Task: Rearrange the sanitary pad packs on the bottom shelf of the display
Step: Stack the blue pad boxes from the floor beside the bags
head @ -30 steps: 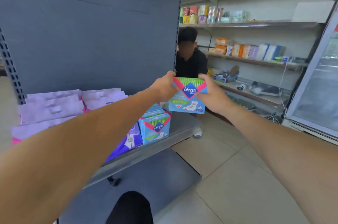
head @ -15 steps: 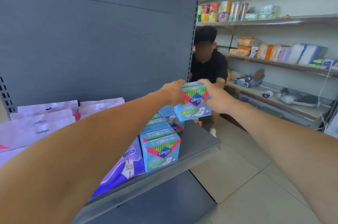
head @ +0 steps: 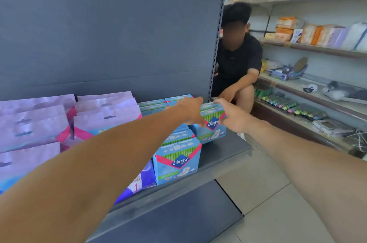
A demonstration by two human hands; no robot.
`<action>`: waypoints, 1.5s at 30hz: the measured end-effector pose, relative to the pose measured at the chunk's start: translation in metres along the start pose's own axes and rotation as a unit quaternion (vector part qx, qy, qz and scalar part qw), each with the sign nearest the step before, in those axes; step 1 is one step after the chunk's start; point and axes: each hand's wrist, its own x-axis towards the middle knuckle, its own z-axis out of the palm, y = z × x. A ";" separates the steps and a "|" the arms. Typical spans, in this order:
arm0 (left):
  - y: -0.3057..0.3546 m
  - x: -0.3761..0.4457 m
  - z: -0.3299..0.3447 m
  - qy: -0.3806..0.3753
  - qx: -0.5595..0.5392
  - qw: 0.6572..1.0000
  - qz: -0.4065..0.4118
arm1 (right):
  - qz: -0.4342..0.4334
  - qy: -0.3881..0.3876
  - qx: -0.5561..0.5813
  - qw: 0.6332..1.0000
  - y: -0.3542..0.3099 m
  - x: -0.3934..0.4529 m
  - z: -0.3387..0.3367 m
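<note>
Setting the blue Libresse pack (head: 211, 123) down squarely is the step in hand, as judged from how it is held. The pack is gripped from both sides: the left hand (head: 191, 110) is curled round its left edge and the right hand (head: 231, 116) round its right edge, so each grip is closed on the pack. The pack is held upright at the far right end of the bottom shelf (head: 228, 155), its base at or just above the shelf surface; contact cannot be told. Just beside it on the left, a row of matching Libresse packs (head: 176, 155) runs from the shelf's front edge towards the grey back panel (head: 109, 34). Further left, pink-and-lilac packs (head: 49, 123) are stacked in rows.

To do this well, the pack should be kept level and lowered flat, its front face lined up with the neighbouring row and its side brought flush against it, so no gap is left. Pressure from both hands should be even and light, since the soft wrapper could be dented, and release should follow only once the base is fully seated.
</note>
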 end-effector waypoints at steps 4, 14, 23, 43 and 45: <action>-0.003 0.006 0.010 -0.014 0.048 0.999 -0.001 | 0.004 -0.004 -0.017 1.000 0.001 0.009 0.022; -0.018 0.008 0.017 0.006 0.037 0.999 -0.003 | -0.013 0.002 -0.027 1.000 0.005 0.012 0.033; -0.012 0.002 0.015 -0.010 0.087 0.996 -0.002 | 0.000 -0.017 -0.072 0.997 -0.010 0.000 0.019; 0.093 -0.105 0.005 0.047 0.100 0.979 0.174 | 0.120 -0.008 -0.178 0.977 -0.022 -0.178 -0.050; 0.111 -0.114 0.016 0.038 0.086 0.977 0.190 | 0.154 -0.001 -0.168 0.974 -0.009 -0.205 -0.049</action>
